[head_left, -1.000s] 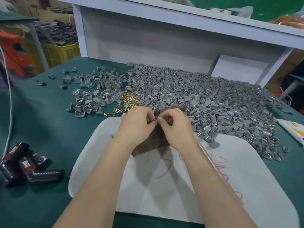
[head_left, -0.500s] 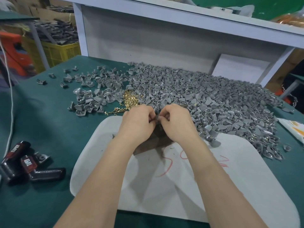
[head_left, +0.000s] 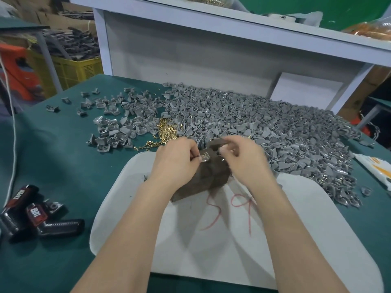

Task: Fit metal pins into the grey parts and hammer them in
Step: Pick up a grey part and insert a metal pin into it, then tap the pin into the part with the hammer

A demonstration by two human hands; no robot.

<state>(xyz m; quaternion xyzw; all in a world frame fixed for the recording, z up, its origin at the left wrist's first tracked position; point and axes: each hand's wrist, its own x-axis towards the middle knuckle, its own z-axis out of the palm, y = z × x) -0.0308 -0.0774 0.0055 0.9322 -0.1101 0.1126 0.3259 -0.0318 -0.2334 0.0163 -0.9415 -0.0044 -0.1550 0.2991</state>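
Note:
My left hand (head_left: 175, 160) pinches a small grey part (head_left: 204, 159) with a gold metal pin in it, just above a dark brown block (head_left: 203, 182). My right hand (head_left: 245, 161) hovers close beside it on the right, fingers curled and fingertips drawn together. Blur hides whether anything is between them. A large pile of grey parts (head_left: 264, 117) covers the green table behind my hands. A small heap of gold pins (head_left: 166, 132) lies just behind my left hand.
The block rests on a white board (head_left: 296, 229) marked in red. A black and red tool (head_left: 33, 216) lies front left, near a white cable (head_left: 12, 144). A white packet (head_left: 378, 170) sits at the right edge. A white shelf frame (head_left: 190, 49) stands behind the pile.
My hands were pressed together over the part; now they have drawn slightly apart, and the part with its pin shows in my left fingers.

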